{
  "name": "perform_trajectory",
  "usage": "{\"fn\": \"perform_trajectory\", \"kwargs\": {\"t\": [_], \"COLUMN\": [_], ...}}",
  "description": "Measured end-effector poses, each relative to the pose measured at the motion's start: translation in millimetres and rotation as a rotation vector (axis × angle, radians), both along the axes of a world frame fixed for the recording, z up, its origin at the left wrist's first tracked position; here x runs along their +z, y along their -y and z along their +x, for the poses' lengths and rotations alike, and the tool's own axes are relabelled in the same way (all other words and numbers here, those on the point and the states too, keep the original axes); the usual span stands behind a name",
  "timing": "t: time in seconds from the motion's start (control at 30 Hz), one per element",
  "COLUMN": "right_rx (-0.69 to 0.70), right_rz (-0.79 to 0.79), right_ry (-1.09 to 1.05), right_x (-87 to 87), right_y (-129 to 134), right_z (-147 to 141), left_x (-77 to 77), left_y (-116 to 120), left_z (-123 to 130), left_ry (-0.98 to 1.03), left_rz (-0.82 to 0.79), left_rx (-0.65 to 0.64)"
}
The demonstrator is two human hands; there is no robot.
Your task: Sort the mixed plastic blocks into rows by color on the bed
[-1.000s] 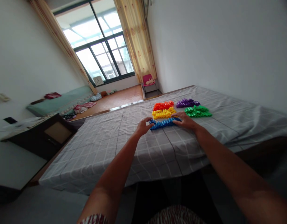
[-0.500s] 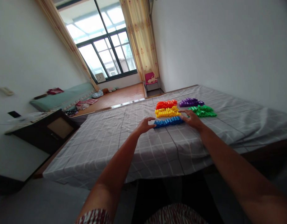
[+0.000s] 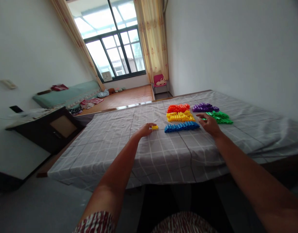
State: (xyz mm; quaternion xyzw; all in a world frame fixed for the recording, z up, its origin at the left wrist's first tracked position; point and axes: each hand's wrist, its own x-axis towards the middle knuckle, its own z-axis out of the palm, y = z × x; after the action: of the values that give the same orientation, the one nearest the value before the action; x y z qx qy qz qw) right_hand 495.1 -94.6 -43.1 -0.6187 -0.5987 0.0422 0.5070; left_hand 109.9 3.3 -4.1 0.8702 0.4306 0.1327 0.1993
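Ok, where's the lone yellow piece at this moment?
In the head view, the yellow piece is at the left hand, left of the blue row.

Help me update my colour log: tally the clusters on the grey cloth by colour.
Red-orange cluster: 1
Yellow cluster: 1
Blue cluster: 1
Purple cluster: 1
Green cluster: 1
Total: 5, leaving out the small yellow piece at the left hand.

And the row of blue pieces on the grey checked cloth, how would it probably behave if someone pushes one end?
The blue row would probably bend or come apart rather than slide as one bar, since it looks made of many small pieces side by side. It is likely light, as the pieces look like shiny plastic. The creased cloth might catch it slightly.
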Motion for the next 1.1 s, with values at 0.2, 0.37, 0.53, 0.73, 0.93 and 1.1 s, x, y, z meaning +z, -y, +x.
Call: {"fn": "perform_trajectory", "kwargs": {"t": [0.2, 0.37, 0.53, 0.73, 0.93, 1.1], "right_rx": [-0.04, -0.074, -0.109, -0.115, -0.126, -0.107], "right_rz": [-0.001, 0.029, 0.029, 0.05, 0.049, 0.05], "right_ry": [0.022, 0.034, 0.048, 0.035, 0.034, 0.035], "right_x": [4.4, 7.8, 8.6, 10.1, 10.4, 10.0], "right_y": [3, 4, 4, 4, 4, 3], "right_z": [-5, -7, -5, -6, -6, -6], "left_x": [7.0, 13.4, 20.0, 29.2, 20.4, 29.7], "left_y": [-8, -16, -30, -57, -60, -56], "left_z": [9, 20, 57, 125, 182, 200], "left_ry": [-0.146, -0.121, 0.368, 0.391, 0.007, -0.13], "left_rz": [0.061, 0.002, -0.224, -0.117, 0.197, 0.215], "left_rx": [-0.039, 0.093, 0.153, 0.065, 0.071, 0.072]}}
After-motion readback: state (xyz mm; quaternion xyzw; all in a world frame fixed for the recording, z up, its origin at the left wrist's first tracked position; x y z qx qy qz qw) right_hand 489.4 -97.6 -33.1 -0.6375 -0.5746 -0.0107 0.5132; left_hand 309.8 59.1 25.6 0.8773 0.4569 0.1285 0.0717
